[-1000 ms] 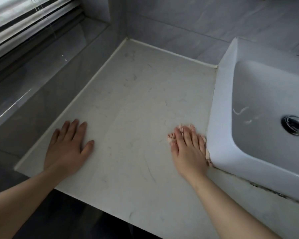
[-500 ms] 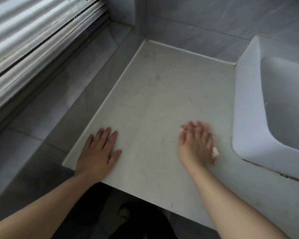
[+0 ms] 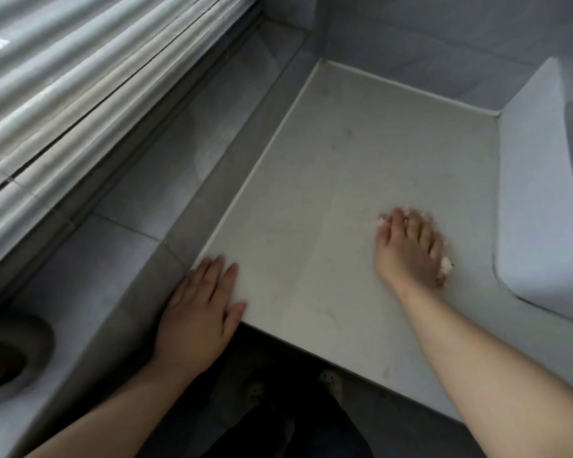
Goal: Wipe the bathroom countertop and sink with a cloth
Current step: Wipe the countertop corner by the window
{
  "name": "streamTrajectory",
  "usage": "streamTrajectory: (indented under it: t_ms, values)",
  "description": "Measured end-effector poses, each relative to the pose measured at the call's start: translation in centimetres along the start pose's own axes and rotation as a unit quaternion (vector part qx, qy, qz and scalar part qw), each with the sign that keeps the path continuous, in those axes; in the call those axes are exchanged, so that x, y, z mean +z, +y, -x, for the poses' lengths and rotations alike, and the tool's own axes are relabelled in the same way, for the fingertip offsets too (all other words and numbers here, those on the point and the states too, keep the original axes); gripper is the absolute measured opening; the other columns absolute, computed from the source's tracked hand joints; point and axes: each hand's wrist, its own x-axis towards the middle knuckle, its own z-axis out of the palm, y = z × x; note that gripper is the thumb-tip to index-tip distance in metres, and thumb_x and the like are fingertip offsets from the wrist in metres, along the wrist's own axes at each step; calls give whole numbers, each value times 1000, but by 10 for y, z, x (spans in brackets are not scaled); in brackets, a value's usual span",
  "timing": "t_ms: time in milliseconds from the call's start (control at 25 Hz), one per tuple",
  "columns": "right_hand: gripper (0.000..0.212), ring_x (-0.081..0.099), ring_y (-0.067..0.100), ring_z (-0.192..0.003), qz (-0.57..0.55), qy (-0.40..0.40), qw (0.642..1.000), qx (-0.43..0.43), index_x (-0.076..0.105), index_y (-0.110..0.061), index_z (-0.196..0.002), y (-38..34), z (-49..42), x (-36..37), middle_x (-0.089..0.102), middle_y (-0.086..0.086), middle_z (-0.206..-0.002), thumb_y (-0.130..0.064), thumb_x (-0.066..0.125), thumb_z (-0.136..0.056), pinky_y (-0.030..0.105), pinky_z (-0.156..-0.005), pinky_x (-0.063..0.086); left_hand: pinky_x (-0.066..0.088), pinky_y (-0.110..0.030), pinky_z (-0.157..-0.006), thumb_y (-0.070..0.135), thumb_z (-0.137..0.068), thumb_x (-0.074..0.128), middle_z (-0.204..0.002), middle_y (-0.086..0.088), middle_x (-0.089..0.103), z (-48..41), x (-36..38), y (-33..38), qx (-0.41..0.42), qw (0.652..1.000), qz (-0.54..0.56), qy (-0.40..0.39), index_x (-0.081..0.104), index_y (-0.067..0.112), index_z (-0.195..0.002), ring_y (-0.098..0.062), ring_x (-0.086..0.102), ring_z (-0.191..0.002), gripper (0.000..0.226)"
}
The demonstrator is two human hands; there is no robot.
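A: Nearest us, why is the left hand (image 3: pixel 197 312) laid over the front corner of the countertop (image 3: pixel 361 180)?

B: It looks like a brace. The palm is flat, the fingers are spread wide, and it holds nothing. Part of it sits on the corner and part hangs past the edge. My guess is it steadies the body while the other arm reaches in.

A: And the right hand (image 3: pixel 411 249)?

B: It's farther in and pressed palm-down on the cloth (image 3: pixel 446 264). Almost all of the cloth is trapped under the hand. Only pale bits show past the fingertips and by the little-finger side. A flat hand like that spreads pressure, which suits wiping.

A: What lies beyond it?

B: Just to its right is the outer wall of the sink (image 3: pixel 536 193), close but not touching. Ahead of the fingers there is bare countertop running to the back wall (image 3: pixel 444 38).

A: How far along is the job?

B: I'd say mid-countertop, and the sink itself probably comes later.
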Motion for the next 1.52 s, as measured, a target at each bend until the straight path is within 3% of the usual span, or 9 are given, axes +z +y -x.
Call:
streamTrajectory:
  t_ms: [240, 400, 600, 760, 1000, 1160, 1240, 1400, 1520]
  values:
    - [51, -5, 25, -146, -35, -83, 965, -245, 17, -22, -150, -161, 14, 18, 8, -2, -159, -36, 22, -100, 42, -115, -8, 30, -32, -99, 58, -91, 20, -129, -20, 56, 1, -3, 1, -39, 999, 36, 11, 56, -2, -121, -32, 55, -118, 76]
    - [56, -12, 22, -145, -38, -123, 945, -301, 5, -14, -151, -193, 63, 22, -1, 0, -160, -34, 19, -101, 38, -114, -15, 44, -35, -94, 39, -82, 50, -134, -27, 45, 10, 3, 3, -85, 982, 149, 81, 51, -5, -113, -36, 52, -117, 54]
    - [47, 35, 23, -138, -44, -52, 884, -462, 53, -24, -132, -125, 128, 21, 48, -3, -142, -38, 31, -93, 42, -112, 12, 24, -17, -102, -13, -77, 54, -138, -24, 42, 9, -8, 7, -157, 935, 301, 104, 43, -8, -126, -35, 43, -126, 50]
    - [51, 37, 18, -136, 27, -39, 932, -358, 51, -33, -132, -35, 98, 9, 50, -9, -140, -46, 24, -90, 39, -106, 14, 25, -45, -108, 23, -88, 46, -141, -19, 43, -3, -6, 27, -74, 983, 156, 65, 43, 0, -134, -36, 41, -130, 52]
    - [51, 3, 18, -146, 24, -37, 999, 29, 26, -38, -145, 39, 78, -5, 19, -8, -157, -45, 20, -95, 54, -114, 0, -4, -55, -110, 53, -82, 3, -156, -2, 19, -20, 13, 57, 23, 999, -12, -27, 26, 26, -146, -25, 7, -144, 73]
    - [51, 37, 24, -137, 9, 6, 971, -239, 50, -29, -134, -36, 139, 17, 47, -4, -143, -42, 25, -91, 46, -109, 14, 4, -58, -110, 45, -89, 15, -151, -7, 31, -20, 17, 54, 31, 999, 20, -7, 36, 19, -141, -29, 19, -142, 62]
    - [54, 29, 22, -140, 27, -21, 951, -306, 42, -29, -140, -38, 124, 10, 41, -6, -147, -44, 18, -93, 42, -113, 7, 17, -62, -107, 33, -90, 23, -143, -12, 43, -21, 17, 63, 53, 998, 30, 3, 47, 13, -134, -34, 31, -136, 54]
    - [73, 9, 16, -145, 15, -9, 974, -225, 28, -28, -146, 20, 42, 2, 25, -7, -155, -49, -5, -84, 37, -115, 3, 6, -59, -111, 24, -94, 33, -148, -11, 36, -25, 16, 88, -3, 999, 51, 14, 42, 12, -137, -30, 21, -141, 46]
    - [54, 10, 17, -145, 22, 4, 993, -119, 29, -26, -146, 82, -8, -3, 24, -4, -156, -43, 15, -97, 39, -115, 6, -4, -52, -112, 36, -94, 18, -155, -5, 21, -29, 17, 103, -15, 999, 47, 0, 27, 17, -145, -23, 7, -144, 55]
